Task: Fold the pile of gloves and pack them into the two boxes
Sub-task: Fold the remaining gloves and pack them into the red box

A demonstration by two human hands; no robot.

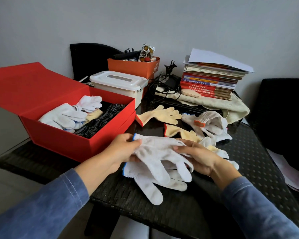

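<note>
White gloves (160,161), 2: top 1 grasped by left hand (122,148), right hand (198,156); 2 yellow gloves (162,114) beyond.

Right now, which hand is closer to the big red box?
Left. The left hand sits right beside the red box, gripping the white glove at its cuff; the right hand holds that glove farther away.

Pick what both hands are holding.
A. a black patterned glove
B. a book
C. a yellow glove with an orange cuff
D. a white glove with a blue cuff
D: the left hand and right hand both grip the white glove, its cuff edged blue.
</note>
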